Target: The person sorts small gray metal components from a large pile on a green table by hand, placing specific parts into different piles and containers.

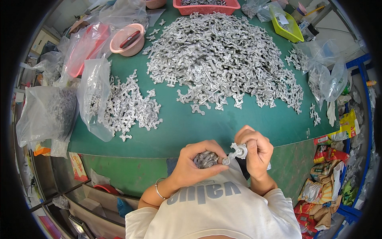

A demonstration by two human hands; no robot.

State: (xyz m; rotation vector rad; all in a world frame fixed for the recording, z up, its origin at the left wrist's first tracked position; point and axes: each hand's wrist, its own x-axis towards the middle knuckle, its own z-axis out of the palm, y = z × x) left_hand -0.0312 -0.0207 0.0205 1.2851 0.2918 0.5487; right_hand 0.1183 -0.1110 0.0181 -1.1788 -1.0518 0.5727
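My left hand (186, 167) is curled around a cluster of small grey metal castings (205, 160), close in front of my chest. Between my two hands sits a single grey metal casting (238, 151) with a round middle and lobed ends. My right hand (258, 153) pinches its right side, while its left end lies at the left thumb and fingertips. Both hands are just off the near edge of the green table (167, 139). Beyond them spreads a large heap of similar castings (223, 59). A smaller pile (133, 103) lies on the left.
A pink bowl (135, 47) with a red and dark handled tool stands back left, beside clear plastic bags (47, 111). At the back are a red basket (207, 8) and a yellow-green basket (289, 31). More bags (326, 75) and a white glove (331, 113) lie right.
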